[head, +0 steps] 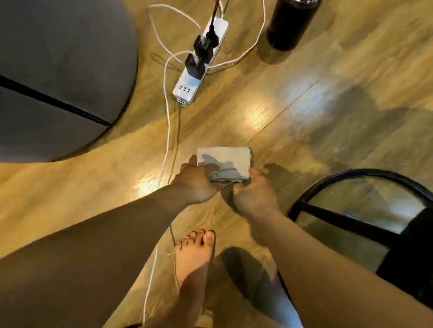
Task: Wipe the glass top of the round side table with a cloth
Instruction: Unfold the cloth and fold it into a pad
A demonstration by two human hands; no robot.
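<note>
Both hands hold a folded pale cloth [226, 162] over the wooden floor near the view's centre. The left hand [195, 183] and right hand [254, 194] have their fingers clamped on its near edge. The round glass tabletop [360, 201] lies at 4 o'clock, apart from the cloth. A power strip [201, 64] lies at 12 o'clock.

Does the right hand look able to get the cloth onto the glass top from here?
Probably yes. The right hand holds the cloth together with the left hand, just beside the glass top, and nothing lies between them. A dark shape hides its right side.
</note>
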